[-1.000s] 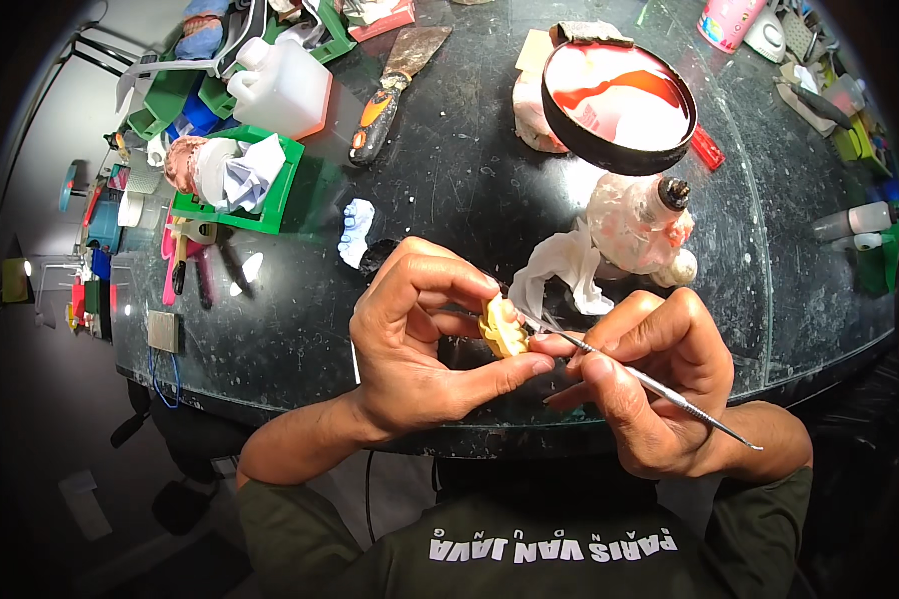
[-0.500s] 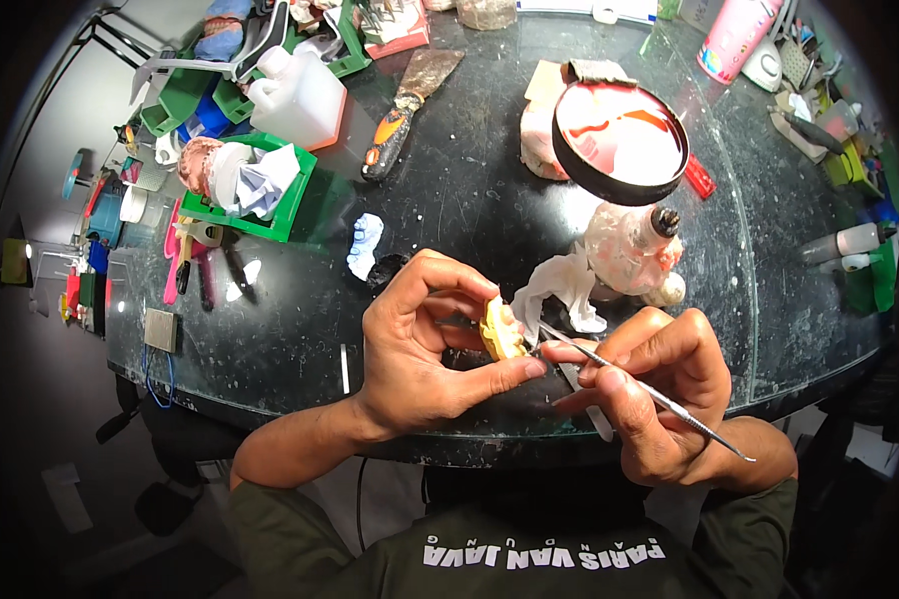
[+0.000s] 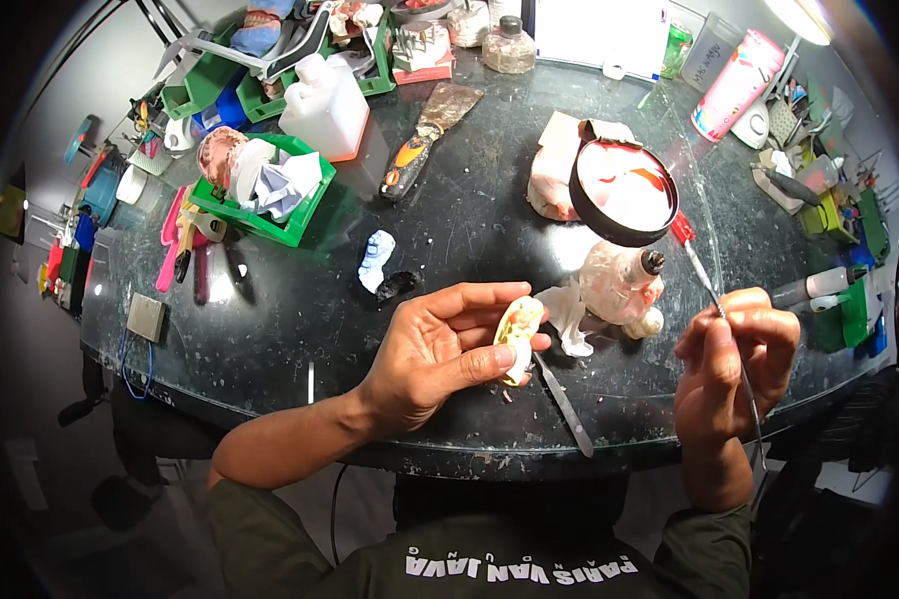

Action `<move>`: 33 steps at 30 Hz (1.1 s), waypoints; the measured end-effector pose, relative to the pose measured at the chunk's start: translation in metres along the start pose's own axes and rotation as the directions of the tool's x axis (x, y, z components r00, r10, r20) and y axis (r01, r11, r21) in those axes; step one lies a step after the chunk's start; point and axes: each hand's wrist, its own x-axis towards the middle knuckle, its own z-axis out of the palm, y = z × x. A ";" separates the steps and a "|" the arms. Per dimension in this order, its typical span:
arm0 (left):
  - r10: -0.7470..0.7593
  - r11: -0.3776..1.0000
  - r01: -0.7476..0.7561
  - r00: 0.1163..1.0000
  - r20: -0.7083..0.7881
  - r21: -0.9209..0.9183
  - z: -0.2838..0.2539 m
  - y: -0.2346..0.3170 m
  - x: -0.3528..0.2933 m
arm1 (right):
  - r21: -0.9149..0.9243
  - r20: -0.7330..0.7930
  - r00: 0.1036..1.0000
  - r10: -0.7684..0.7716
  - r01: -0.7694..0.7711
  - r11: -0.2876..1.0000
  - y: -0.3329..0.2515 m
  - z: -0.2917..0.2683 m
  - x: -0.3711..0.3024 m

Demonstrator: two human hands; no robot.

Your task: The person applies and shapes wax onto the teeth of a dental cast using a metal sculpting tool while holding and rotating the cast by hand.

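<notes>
My left hand [image 3: 432, 344] grips a yellow dental cast [image 3: 517, 329] between thumb and fingers, its toothed side now facing up. Away to the right, my right hand [image 3: 737, 359] is raised and pinches a thin metal dental carver [image 3: 705, 278] near its middle. The carver's upper end reaches close to a small red piece [image 3: 681, 228] beside a round dark-rimmed tin [image 3: 624, 190] with pink and red stuff inside. Left of that hand stands a wax-smeared burner [image 3: 609, 285] with a dark top. A flat metal blade [image 3: 566, 409] lies on the table below the cast.
Crumpled white tissue [image 3: 567, 324] lies against the burner. A blue-white impression piece [image 3: 376, 258], an orange-handled scraper [image 3: 410, 160] and a green bin [image 3: 295, 225] sit farther left. Behind stands a white jug [image 3: 322, 110]; a pink tumbler [image 3: 737, 85] is far right.
My right hand has moved right and up with the carver, away from the cast. My left hand has turned the cast. The whole view has shifted, showing more of the table's far side.
</notes>
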 end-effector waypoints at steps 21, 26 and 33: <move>0.272 0.853 -0.196 0.958 -0.093 0.484 -0.001 0.000 0.000 | -0.059 -0.011 0.996 -0.092 0.091 0.994 0.010 -0.010 0.004; 0.281 0.813 -0.191 0.956 -0.083 0.550 0.002 0.000 0.000 | -0.062 -0.002 0.995 -0.102 0.102 0.993 0.013 -0.014 0.006; 0.298 0.788 -0.220 0.954 -0.044 0.575 0.003 -0.002 0.000 | -0.024 0.053 0.991 -0.124 0.125 0.992 0.011 -0.020 0.006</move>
